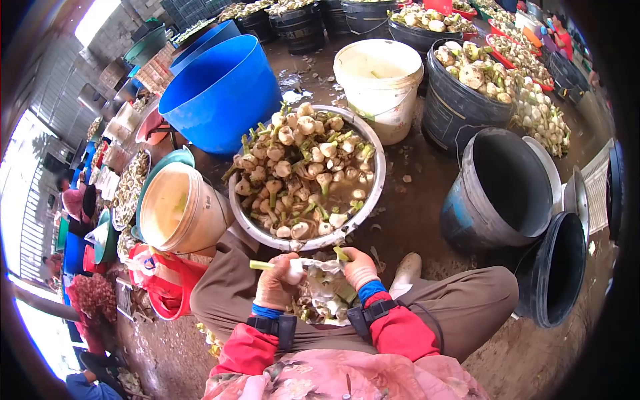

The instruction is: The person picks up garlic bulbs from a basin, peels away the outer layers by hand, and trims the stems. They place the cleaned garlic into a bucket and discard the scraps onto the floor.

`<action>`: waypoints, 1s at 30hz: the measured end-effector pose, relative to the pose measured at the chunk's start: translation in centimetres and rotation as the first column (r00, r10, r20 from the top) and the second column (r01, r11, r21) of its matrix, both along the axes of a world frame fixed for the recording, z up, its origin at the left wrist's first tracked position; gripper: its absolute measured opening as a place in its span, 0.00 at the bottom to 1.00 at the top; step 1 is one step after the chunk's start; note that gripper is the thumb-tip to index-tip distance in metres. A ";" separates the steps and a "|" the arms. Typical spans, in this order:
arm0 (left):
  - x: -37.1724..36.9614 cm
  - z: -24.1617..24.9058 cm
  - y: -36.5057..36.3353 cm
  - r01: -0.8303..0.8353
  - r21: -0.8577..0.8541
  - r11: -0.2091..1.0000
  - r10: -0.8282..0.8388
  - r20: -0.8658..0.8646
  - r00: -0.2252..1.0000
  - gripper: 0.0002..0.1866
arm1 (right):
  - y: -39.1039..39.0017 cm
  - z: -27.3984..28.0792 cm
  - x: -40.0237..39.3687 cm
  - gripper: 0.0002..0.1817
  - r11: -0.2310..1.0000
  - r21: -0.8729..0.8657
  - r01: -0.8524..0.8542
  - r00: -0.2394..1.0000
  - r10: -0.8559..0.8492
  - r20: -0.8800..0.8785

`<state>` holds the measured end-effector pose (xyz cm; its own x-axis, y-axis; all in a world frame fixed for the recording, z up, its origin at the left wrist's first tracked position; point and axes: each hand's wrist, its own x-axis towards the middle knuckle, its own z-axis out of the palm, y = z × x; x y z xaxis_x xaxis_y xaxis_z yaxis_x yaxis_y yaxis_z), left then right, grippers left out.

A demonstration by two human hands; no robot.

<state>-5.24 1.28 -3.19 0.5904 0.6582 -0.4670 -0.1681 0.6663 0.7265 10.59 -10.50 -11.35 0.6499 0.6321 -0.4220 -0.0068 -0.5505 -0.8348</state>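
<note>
My left hand (pixel 272 285) is closed around a white peeled garlic bulb (pixel 294 271), whose green stem sticks out to the left. Beside it, my right hand (pixel 361 269) pinches a short green piece of garlic stalk or peel (pixel 341 254); the fingertips are partly hidden. Below both hands, pale peelings and green scraps (pixel 328 293) lie in my lap. Just beyond the hands stands a wide metal basin (pixel 380 175), heaped with unpeeled garlic bulbs (pixel 283 169) with stems, some sitting in brownish water.
A large blue tub (pixel 220 90) and a white bucket (pixel 380 63) stand behind the basin. Another white bucket (pixel 175 208) and a red basket (pixel 160 280) are at left. Dark buckets (pixel 497 190) crowd the right. Garlic heaps (pixel 543 117) and other people (pixel 563 39) appear farther off.
</note>
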 end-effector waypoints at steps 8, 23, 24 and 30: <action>-1.3 0.5 3.0 -0.343 -0.057 0.938 0.347 0.175 0.921 0.23 | -0.5 0.7 0.4 0.29 0.828 -0.314 -0.465 0.881 0.467 -0.073; -0.8 -2.7 4.0 0.019 -0.383 0.924 0.003 0.056 0.998 0.22 | 0.8 7.2 -1.7 0.13 0.701 0.370 -0.610 0.667 0.706 -0.237; -0.9 -2.5 4.3 -0.033 -0.478 0.878 0.082 0.082 0.993 0.24 | 0.5 7.0 -1.5 0.13 0.674 0.341 -0.655 0.668 0.728 -0.156; 1.9 -3.3 4.2 -0.039 -0.467 0.883 0.040 -0.008 0.999 0.35 | 0.6 3.3 -0.6 0.16 0.696 -0.174 -0.697 0.699 0.713 0.052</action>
<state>-3.34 5.48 -6.52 0.5700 0.3869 -0.7248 -0.2025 0.9211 0.3324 9.96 -9.89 -8.05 0.0817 0.8672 -0.4912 0.5130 -0.4591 -0.7252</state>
